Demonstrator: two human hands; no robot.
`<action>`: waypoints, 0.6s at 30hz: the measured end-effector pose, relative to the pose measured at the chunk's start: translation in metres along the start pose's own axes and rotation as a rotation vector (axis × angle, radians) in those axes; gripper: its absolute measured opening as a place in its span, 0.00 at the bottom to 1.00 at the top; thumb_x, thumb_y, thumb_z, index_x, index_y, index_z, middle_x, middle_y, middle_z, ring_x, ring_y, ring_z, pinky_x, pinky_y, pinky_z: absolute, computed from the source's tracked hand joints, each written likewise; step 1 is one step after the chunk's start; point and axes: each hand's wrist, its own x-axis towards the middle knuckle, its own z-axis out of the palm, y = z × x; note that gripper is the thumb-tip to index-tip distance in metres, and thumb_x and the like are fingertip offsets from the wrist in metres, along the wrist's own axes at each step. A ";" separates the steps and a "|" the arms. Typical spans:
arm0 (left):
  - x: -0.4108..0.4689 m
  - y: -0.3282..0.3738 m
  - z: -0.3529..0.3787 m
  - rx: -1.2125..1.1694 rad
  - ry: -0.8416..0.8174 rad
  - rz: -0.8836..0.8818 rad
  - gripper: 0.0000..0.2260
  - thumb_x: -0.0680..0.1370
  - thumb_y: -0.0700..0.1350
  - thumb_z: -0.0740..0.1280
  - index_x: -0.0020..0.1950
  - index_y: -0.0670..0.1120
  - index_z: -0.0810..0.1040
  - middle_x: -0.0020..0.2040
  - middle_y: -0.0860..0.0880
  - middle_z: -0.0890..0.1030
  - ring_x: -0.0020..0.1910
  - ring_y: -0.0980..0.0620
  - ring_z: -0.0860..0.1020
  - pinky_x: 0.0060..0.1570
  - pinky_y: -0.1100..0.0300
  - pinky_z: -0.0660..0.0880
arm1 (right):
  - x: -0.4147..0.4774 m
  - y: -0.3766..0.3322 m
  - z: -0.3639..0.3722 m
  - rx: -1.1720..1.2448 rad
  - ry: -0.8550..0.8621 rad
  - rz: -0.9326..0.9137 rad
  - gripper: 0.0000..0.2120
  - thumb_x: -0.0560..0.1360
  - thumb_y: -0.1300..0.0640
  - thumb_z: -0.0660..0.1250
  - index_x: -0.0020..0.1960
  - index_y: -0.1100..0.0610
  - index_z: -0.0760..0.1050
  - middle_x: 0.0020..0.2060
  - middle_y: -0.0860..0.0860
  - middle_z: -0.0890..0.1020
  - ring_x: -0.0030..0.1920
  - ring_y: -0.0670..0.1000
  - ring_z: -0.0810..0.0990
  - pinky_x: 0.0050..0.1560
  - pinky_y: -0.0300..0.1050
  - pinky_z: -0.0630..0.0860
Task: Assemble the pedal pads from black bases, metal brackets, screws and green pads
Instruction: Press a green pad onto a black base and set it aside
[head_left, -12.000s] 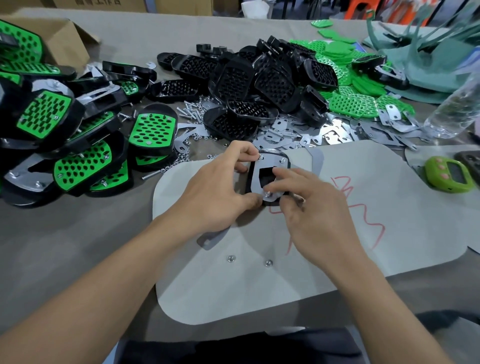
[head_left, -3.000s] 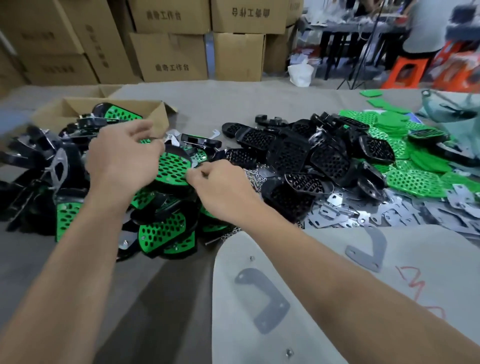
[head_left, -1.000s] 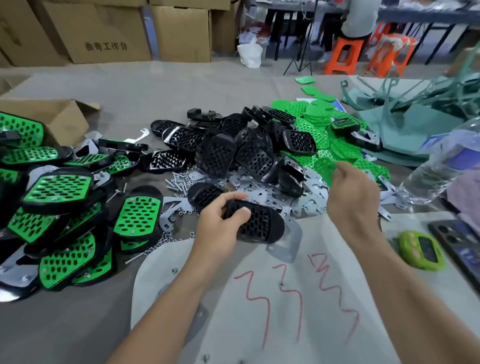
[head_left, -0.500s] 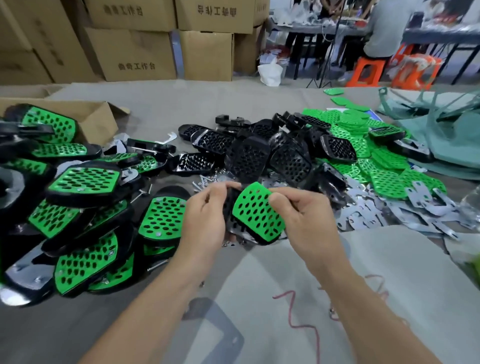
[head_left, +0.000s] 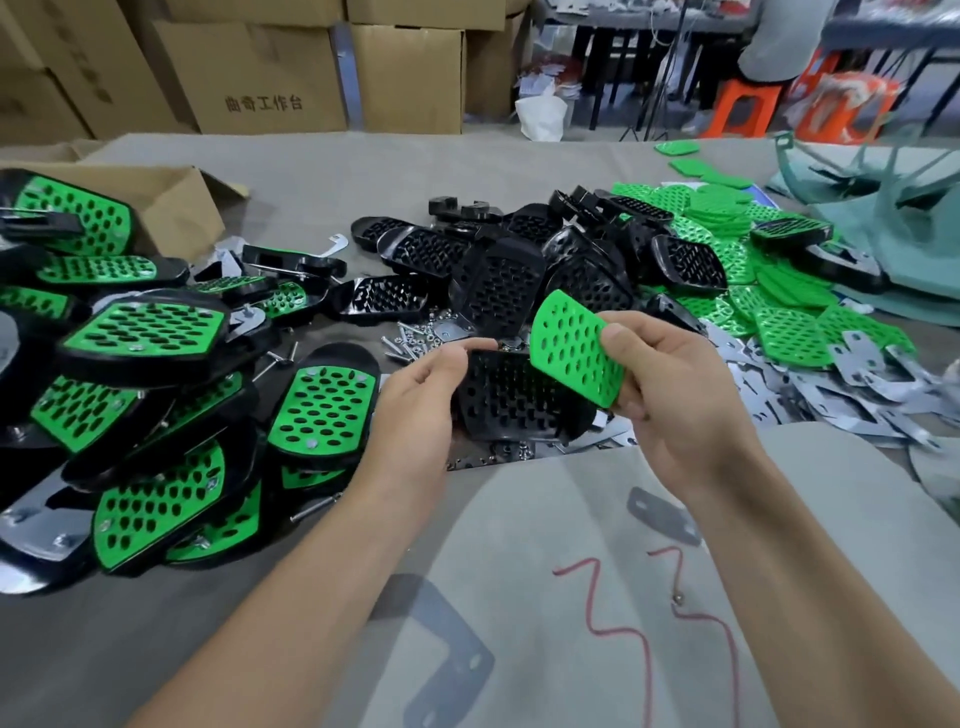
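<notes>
View from a person's head, looking down at a grey worktable. Both bare hands are raised above the table's near middle. The left hand (head_left: 415, 410) grips a black base (head_left: 519, 400) by its left edge, fingers curled round it and the thumb on its far rim; the studded face of the base is turned up toward the viewer. The right hand (head_left: 680, 405) pinches a green pad (head_left: 574, 353) full of oval holes, thumb on its face and fingers behind. The pad is tilted and overlaps the right side of the base; whether the two touch cannot be told.

Just beyond the hands lie loose screws (head_left: 415, 338), and farther off a pile of black bases (head_left: 498, 275). To the right of that is a heap of green pads (head_left: 769, 291), with flat metal brackets (head_left: 831, 395) scattered nearer. On the left is a stack of finished pedal pads (head_left: 140, 332), green set in black, with an open cardboard box (head_left: 171, 202) behind them. Below the arms is a pale mat (head_left: 545, 519) with red scribbles; a single grey bracket (head_left: 662, 514) lies on it near the right wrist. Stacked cartons (head_left: 260, 78) stand beyond the far edge of the table.
</notes>
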 end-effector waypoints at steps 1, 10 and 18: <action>0.000 0.002 -0.002 -0.043 -0.011 -0.020 0.16 0.86 0.45 0.58 0.54 0.46 0.86 0.52 0.42 0.87 0.49 0.42 0.85 0.40 0.47 0.84 | 0.000 -0.001 0.001 -0.020 -0.014 0.018 0.10 0.83 0.64 0.60 0.51 0.61 0.81 0.32 0.49 0.84 0.29 0.42 0.80 0.35 0.36 0.76; 0.007 0.005 -0.007 -0.122 -0.135 -0.086 0.14 0.85 0.46 0.60 0.55 0.47 0.86 0.56 0.40 0.86 0.50 0.41 0.85 0.35 0.54 0.81 | 0.000 0.000 -0.016 0.033 -0.056 0.023 0.08 0.82 0.61 0.64 0.53 0.59 0.82 0.25 0.47 0.75 0.23 0.44 0.64 0.41 0.47 0.65; 0.004 0.004 -0.007 -0.015 -0.145 -0.067 0.13 0.81 0.52 0.64 0.54 0.51 0.87 0.49 0.44 0.87 0.43 0.46 0.85 0.36 0.51 0.82 | -0.010 0.013 0.009 -0.373 -0.029 -0.047 0.10 0.71 0.65 0.76 0.40 0.50 0.82 0.28 0.49 0.83 0.21 0.42 0.73 0.23 0.34 0.68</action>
